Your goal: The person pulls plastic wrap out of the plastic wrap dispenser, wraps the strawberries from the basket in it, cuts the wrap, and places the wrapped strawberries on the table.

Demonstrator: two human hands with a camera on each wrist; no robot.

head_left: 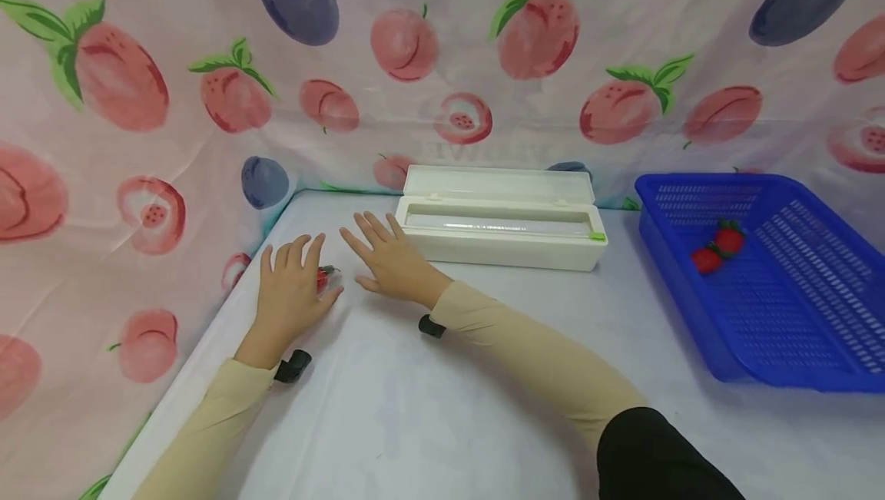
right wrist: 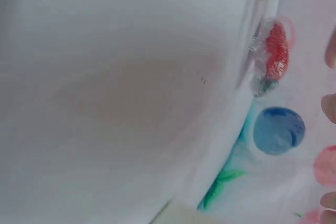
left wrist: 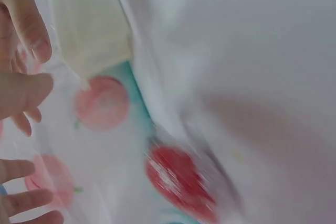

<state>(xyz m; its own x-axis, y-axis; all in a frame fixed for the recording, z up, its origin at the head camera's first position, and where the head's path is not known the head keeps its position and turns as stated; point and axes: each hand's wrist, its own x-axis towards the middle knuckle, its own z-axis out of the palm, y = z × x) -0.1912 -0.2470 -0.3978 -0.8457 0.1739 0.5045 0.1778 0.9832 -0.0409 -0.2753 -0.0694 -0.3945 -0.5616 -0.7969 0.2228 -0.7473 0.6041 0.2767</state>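
Fingers apart, the bare left hand (head_left: 289,296) and bare right hand (head_left: 397,262) gripped nothing! At the left's two o'clock, the red, clear-film-wrapped strawberry (head_left: 322,279) looked light, soft, slick, best cupped mid-body.

red strawberry (right wrist: 276,53), off-white box (head_left: 501,249), blue basket (head_left: 681,308), fruit-patterned backdrop (head_left: 452,47)

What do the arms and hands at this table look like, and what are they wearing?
They are a person's. The left hand and right hand wear no gloves. The left sleeve and right sleeve are long and plain beige. Small black devices sit by both wrists, no cables visible. A black covering shows near the right elbow; its kind is unclear.
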